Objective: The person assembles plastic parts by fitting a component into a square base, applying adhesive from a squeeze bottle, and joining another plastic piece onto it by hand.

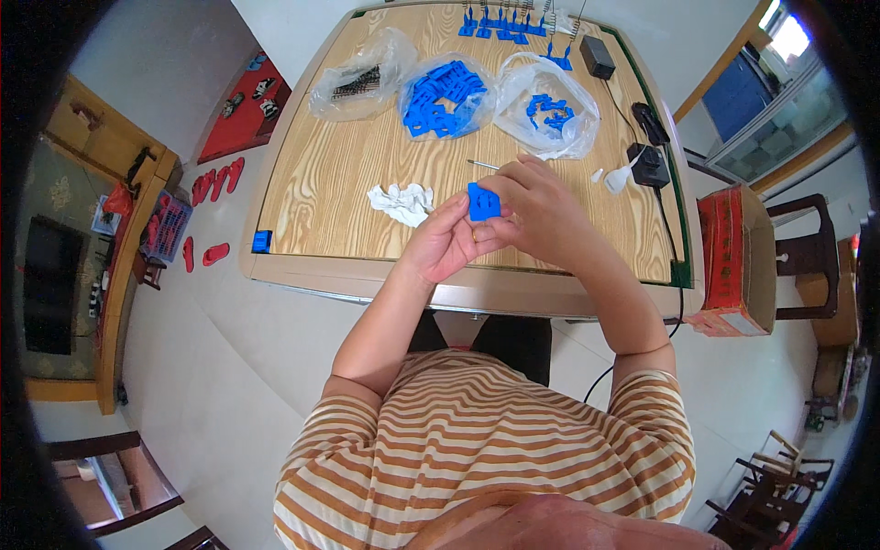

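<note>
A flat blue plastic piece [484,203] is held up over the near part of the table, between my two hands. My left hand [442,243] grips its lower left side, palm turned up, a ring on one finger. From the right, the fingers of my right hand [543,209] close on the same piece and cover part of it. A thin metal rod [482,165] sticks out past my right hand; whether that hand holds it too I cannot make out. Left of my hands lies a crumpled white cloth or glove [403,203].
Clear bags hold dark springs [357,84], blue plastic parts [447,99] and smaller blue pieces [550,115]. Blue pieces with springs upright [500,27] stand at the far edge. On the right are a dark block [598,58], a black box [649,167] with cables, and a red carton [724,261].
</note>
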A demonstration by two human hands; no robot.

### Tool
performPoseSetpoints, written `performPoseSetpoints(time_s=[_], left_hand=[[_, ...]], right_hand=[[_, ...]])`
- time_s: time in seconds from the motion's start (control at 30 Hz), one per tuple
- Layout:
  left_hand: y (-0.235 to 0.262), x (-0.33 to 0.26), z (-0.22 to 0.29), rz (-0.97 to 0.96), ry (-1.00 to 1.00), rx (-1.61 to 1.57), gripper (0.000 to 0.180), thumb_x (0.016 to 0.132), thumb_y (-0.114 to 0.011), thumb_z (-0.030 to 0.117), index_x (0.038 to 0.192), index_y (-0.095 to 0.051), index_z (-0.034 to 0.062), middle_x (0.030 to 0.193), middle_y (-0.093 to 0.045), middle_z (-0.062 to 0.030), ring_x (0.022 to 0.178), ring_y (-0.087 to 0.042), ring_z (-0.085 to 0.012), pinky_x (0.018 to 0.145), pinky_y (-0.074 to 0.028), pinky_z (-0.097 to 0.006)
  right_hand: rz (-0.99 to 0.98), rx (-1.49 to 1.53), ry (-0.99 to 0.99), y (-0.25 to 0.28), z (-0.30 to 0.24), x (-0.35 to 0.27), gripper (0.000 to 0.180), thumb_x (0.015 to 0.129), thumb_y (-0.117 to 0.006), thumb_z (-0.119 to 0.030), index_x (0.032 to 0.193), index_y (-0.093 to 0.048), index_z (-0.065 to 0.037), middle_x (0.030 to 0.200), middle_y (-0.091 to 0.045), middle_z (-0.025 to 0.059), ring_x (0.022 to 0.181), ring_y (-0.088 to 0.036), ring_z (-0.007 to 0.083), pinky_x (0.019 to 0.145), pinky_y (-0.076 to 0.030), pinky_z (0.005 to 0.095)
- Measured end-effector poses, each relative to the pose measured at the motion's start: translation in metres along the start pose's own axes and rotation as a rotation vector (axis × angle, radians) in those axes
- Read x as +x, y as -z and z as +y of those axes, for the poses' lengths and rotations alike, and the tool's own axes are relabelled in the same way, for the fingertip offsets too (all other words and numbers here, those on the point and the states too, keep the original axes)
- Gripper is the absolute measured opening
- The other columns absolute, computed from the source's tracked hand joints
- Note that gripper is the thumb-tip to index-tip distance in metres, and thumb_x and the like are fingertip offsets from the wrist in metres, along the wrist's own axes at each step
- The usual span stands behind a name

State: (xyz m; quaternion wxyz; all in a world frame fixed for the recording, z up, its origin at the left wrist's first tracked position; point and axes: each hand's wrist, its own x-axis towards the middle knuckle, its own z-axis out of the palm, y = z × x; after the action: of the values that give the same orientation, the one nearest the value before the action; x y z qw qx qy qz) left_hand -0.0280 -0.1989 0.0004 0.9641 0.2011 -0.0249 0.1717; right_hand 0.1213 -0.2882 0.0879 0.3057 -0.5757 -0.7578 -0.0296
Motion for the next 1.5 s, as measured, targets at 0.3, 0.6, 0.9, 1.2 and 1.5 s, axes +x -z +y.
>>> performPoseSetpoints(time_s=[0.3, 0.6, 0.9, 1.2, 1.5], left_hand=[[-0.011, -0.002, 0.003, 0.156, -0.044, 0.156, 0.033, 0.098, -0.041, 0.019, 0.122, -0.044, -0.0030, 0.115, -0.057, -0.0220, 0.107, -0.058, -0.0304, 0.094, -0.047, -0.043], [-0.001, -0.005, -0.001, 0.288, -0.015, 0.315, 0.031, 0.098, -0.042, 0.022, 0.115, -0.050, -0.0034, 0.108, -0.061, -0.0173, 0.095, -0.063, -0.0250, 0.087, -0.051, -0.038], [0.007, -0.004, -0.002, 0.270, 0.016, 0.310, 0.036, 0.098, -0.040, 0.021, 0.121, -0.044, -0.0058, 0.113, -0.058, -0.0239, 0.105, -0.060, -0.0317, 0.092, -0.049, -0.042], [0.013, -0.002, -0.001, 0.279, 0.029, 0.303, 0.036, 0.098, -0.037, 0.021, 0.121, -0.044, -0.0062, 0.113, -0.057, -0.0249, 0.103, -0.060, -0.0309, 0.090, -0.050, -0.040], [0.012, -0.005, 0.001, 0.297, 0.044, 0.288, 0.037, 0.098, -0.036, 0.021, 0.121, -0.045, -0.0062, 0.113, -0.057, -0.0256, 0.103, -0.061, -0.0317, 0.090, -0.050, -0.041]], right_hand=[[0.033, 0.011, 0.080, -0.002, 0.011, -0.003, 0.038, 0.064, -0.073, -0.021, 0.097, -0.059, -0.008, 0.089, -0.057, 0.0092, 0.088, -0.056, 0.0306, 0.082, -0.045, 0.0402], [-0.122, 0.150, -0.087, -0.001, 0.013, -0.009, 0.040, 0.066, -0.075, -0.013, 0.103, -0.062, -0.007, 0.093, -0.058, 0.0099, 0.090, -0.057, 0.0294, 0.078, -0.047, 0.0377], [-0.133, 0.194, -0.101, -0.006, 0.020, -0.015, 0.041, 0.066, -0.075, -0.013, 0.105, -0.062, -0.007, 0.099, -0.058, 0.0108, 0.094, -0.057, 0.0302, 0.082, -0.047, 0.0378], [-0.138, 0.133, -0.086, -0.010, 0.021, -0.015, 0.043, 0.068, -0.075, -0.016, 0.107, -0.061, -0.007, 0.105, -0.059, 0.0120, 0.103, -0.054, 0.0321, 0.089, -0.043, 0.0401], [-0.136, 0.188, -0.081, -0.017, 0.027, -0.016, 0.044, 0.067, -0.075, -0.017, 0.107, -0.062, -0.007, 0.101, -0.059, 0.0095, 0.099, -0.056, 0.0300, 0.087, -0.043, 0.0387]])
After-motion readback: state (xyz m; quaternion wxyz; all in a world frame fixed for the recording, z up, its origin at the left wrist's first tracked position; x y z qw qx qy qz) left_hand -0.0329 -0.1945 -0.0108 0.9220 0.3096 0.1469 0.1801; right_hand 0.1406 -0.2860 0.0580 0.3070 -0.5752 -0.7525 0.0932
